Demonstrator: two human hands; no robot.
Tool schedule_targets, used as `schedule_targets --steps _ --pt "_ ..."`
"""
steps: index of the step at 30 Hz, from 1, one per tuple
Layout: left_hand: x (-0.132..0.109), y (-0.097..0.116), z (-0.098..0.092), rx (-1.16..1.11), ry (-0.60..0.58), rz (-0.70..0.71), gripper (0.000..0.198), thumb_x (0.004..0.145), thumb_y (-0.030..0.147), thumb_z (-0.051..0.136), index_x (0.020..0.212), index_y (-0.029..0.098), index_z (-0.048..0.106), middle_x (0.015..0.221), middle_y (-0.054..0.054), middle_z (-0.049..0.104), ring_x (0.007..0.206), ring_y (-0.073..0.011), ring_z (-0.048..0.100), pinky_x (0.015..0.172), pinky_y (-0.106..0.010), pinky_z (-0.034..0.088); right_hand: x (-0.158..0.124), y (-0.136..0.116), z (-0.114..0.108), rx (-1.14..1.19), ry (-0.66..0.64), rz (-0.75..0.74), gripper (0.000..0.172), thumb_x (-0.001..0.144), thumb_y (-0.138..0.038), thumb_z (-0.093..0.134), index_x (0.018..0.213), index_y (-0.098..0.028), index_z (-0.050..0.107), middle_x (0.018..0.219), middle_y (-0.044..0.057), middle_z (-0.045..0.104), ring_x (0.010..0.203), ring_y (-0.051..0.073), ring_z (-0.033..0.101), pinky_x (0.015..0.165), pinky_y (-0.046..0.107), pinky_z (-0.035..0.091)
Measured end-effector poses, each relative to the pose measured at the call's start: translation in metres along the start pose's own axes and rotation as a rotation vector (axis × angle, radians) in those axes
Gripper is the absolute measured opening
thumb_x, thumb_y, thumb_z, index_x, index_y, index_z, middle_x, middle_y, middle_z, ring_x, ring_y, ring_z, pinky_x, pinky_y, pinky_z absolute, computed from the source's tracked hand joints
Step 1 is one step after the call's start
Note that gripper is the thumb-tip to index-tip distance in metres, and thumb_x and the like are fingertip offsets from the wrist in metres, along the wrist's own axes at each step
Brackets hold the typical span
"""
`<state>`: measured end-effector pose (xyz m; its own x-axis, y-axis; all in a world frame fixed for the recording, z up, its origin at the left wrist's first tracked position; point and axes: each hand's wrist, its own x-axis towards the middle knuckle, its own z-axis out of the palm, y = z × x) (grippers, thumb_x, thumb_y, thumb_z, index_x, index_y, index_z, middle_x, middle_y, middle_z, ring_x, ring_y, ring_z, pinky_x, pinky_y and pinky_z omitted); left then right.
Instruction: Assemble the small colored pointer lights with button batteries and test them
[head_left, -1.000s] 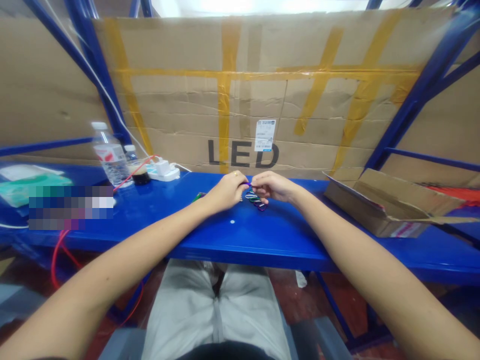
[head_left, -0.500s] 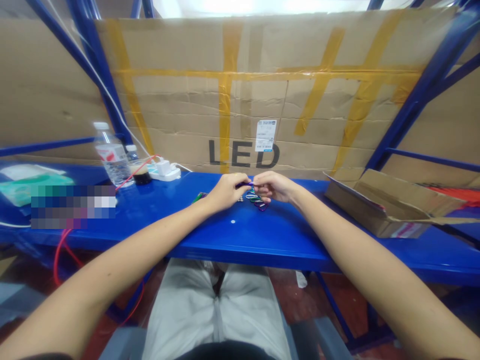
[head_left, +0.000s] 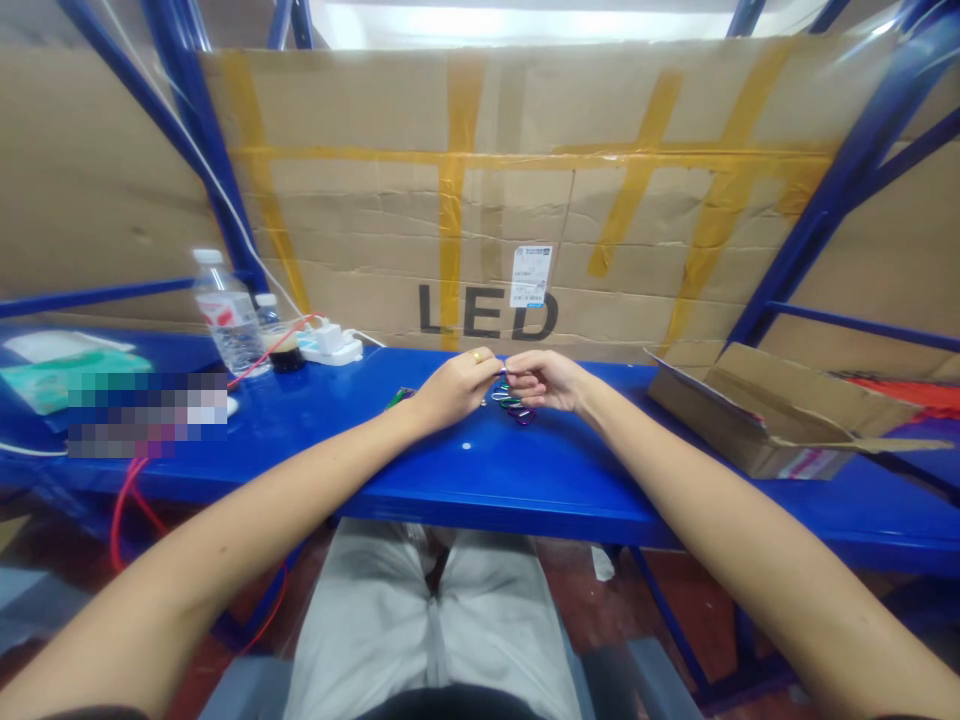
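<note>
The left hand (head_left: 456, 390) and the right hand (head_left: 551, 382) meet fingertip to fingertip above the bench (head_left: 517, 475), both drawn into narrow pinches on a small, slim purple piece (head_left: 504, 370). That piece lies directly between them, reached equally from either side; its long axis cannot be told, since the fingers cover most of it, and its material is unclear too. A smooth gold-coloured ring (head_left: 478, 357) circles a left finger.

Just below the right hand, and nearer to it than to the left, a cluster of green, purple and silvery rounded loops (head_left: 513, 404) rests on the bench, their surfaces shiny and apparently metallic. Beyond the left wrist, a green item (head_left: 401, 397) shows only in part.

The bench is smooth, glossy blue, with a small round white spot (head_left: 466, 446) in front of the left hand. Well to the right sits a topless brown cardboard box (head_left: 712, 415) with splayed flaps. To the left are a clear, ribbed plastic bottle (head_left: 229, 325) and a white plastic power strip (head_left: 334, 348). Behind everything stands a creased brown cardboard panel (head_left: 360, 230), crossed by glossy amber tape (head_left: 450, 210) and printed "LED" in black.
</note>
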<state>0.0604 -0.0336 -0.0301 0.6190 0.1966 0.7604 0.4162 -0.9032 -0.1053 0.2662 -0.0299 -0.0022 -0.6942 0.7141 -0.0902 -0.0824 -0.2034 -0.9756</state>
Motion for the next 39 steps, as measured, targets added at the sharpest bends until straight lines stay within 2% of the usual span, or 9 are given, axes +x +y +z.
schedule_targets --steps 8,13,17,26,31,35,39 --pt "-0.001 -0.001 -0.003 0.181 -0.008 0.088 0.027 0.1 0.014 0.034 0.096 0.016 0.061 0.092 -0.012 0.062 0.088 -0.0214 0.059 0.077 -0.033 0.051 0.003 0.001 -0.002 0.154 -0.063 0.064 0.021 0.086 -0.012 0.053 0.069 -0.017 0.043 0.047 -0.007 0.031 0.039 0.005 0.022 0.033 0.013 0.032" --pt "0.002 0.008 -0.007 0.142 0.011 0.089 0.019 0.099 0.019 0.039 0.098 0.014 0.058 0.094 -0.014 0.062 0.094 -0.0239 0.059 0.083 -0.037 0.052 -0.002 -0.005 -0.002 0.139 -0.059 0.081 0.015 0.085 -0.011 0.054 0.071 -0.015 0.049 0.048 -0.006 0.035 0.038 0.005 0.024 0.034 0.014 0.034" --pt "0.005 0.014 -0.008 0.07 0.05 0.044 0.018 0.099 0.016 0.038 0.099 0.014 0.056 0.096 -0.015 0.062 0.094 -0.0236 0.059 0.085 -0.038 0.053 -0.006 -0.01 0.0 0.081 -0.027 0.061 0.016 0.085 -0.013 0.052 0.069 -0.014 0.05 0.049 -0.005 0.037 0.039 0.006 0.026 0.035 0.016 0.036" --pt "0.004 0.011 -0.005 0.013 0.071 -0.002 0.016 0.098 0.016 0.041 0.099 0.015 0.057 0.093 -0.012 0.062 0.09 -0.0218 0.06 0.082 -0.037 0.052 -0.007 -0.01 0.0 -0.041 0.012 0.045 0.018 0.084 -0.017 0.054 0.067 -0.014 0.052 0.05 -0.003 0.04 0.04 0.007 0.029 0.039 0.02 0.038" --pt "0.005 0.01 -0.007 -0.113 0.054 -0.134 0.013 0.096 0.016 0.049 0.099 0.017 0.061 0.094 -0.008 0.067 0.087 -0.0185 0.062 0.081 -0.033 0.05 -0.01 -0.011 0.001 -0.203 0.049 -0.019 0.017 0.081 -0.022 0.063 0.068 -0.015 0.055 0.05 -0.004 0.041 0.041 0.007 0.035 0.041 0.022 0.041" --pt "0.009 0.007 -0.011 -0.28 0.032 -0.287 0.009 0.092 0.02 0.059 0.097 0.018 0.066 0.096 -0.005 0.071 0.087 -0.0169 0.064 0.083 -0.032 0.049 -0.013 -0.013 0.005 -0.479 0.153 -0.129 0.018 0.079 -0.026 0.069 0.069 -0.015 0.059 0.05 -0.004 0.047 0.041 0.009 0.046 0.042 0.023 0.042" --pt "0.01 0.003 -0.01 -0.426 -0.029 -0.437 0.013 0.092 0.025 0.056 0.097 0.018 0.065 0.093 -0.003 0.071 0.085 -0.0174 0.064 0.08 -0.031 0.048 -0.015 -0.017 0.008 -0.752 0.215 -0.195 0.024 0.083 -0.031 0.067 0.068 -0.016 0.058 0.052 -0.002 0.054 0.043 0.01 0.053 0.046 0.023 0.043"
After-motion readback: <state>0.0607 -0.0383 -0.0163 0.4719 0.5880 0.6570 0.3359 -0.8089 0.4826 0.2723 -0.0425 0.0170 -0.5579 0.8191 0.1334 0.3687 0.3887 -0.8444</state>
